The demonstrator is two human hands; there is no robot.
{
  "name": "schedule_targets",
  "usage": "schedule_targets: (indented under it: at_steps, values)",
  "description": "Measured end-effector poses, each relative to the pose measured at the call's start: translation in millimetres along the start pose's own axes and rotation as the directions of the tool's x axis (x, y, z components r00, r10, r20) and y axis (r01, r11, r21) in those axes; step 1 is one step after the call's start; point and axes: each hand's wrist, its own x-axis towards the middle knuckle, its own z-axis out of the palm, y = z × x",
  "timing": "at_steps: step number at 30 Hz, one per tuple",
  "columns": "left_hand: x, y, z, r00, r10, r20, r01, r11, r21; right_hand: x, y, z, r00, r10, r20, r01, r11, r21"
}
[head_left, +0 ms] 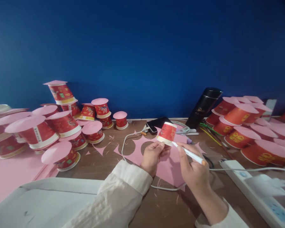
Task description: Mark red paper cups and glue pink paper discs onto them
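Note:
In the middle of the head view, my left hand (pixel 154 155) is closed on the lower rim of a red paper cup (pixel 167 131) with white edges, held tilted above the table. My right hand (pixel 196 169) grips a white pen (pixel 192 154) with an orange end. The pen's tip points at the cup's rim and seems to touch it or come very near. Below both hands lies pink paper (pixel 168 171) with round holes cut out of it, among small pink scraps.
Red cups topped with pink paper discs (pixel 64 155) crowd the left, and more cups (pixel 239 136) stand at right. A black flask (pixel 204 106) leans by the blue wall (pixel 133 57). A phone (pixel 152 127), cables, a power strip (pixel 256 190) and a white tray (pixel 59 186) lie around.

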Motion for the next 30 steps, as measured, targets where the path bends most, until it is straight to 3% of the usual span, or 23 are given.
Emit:
schedule_targets:
  at_steps: [5, 12, 16, 20, 30]
  values:
    - [-0.2, 2.6, 0.9, 0.999, -0.028, -0.045, 0.026, 0.998, -0.053, 0.4, -0.5, -1.6, 0.999, -0.005, 0.048, 0.004, 0.999, 0.039]
    - [1.7, 5.0, 0.8, 0.993, -0.079, -0.093, 0.065, 0.988, -0.143, 0.7, -3.3, -5.9, 0.992, 0.105, -0.063, -0.102, 0.993, 0.056]
    - [2.2, 4.5, 1.0, 0.992, -0.089, -0.087, 0.077, 0.987, -0.142, 1.0, -5.7, -4.0, 0.999, 0.031, 0.009, -0.031, 0.999, 0.045]
    - [1.6, 3.5, 1.0, 0.995, -0.075, -0.064, 0.065, 0.987, -0.145, 1.4, -4.5, -1.9, 0.998, -0.053, -0.015, 0.053, 0.998, -0.025]
    - [2.5, 5.4, 1.4, 0.995, -0.079, -0.068, 0.066, 0.983, -0.172, 0.6, -2.4, -3.7, 0.999, -0.047, 0.019, 0.047, 0.999, -0.015]
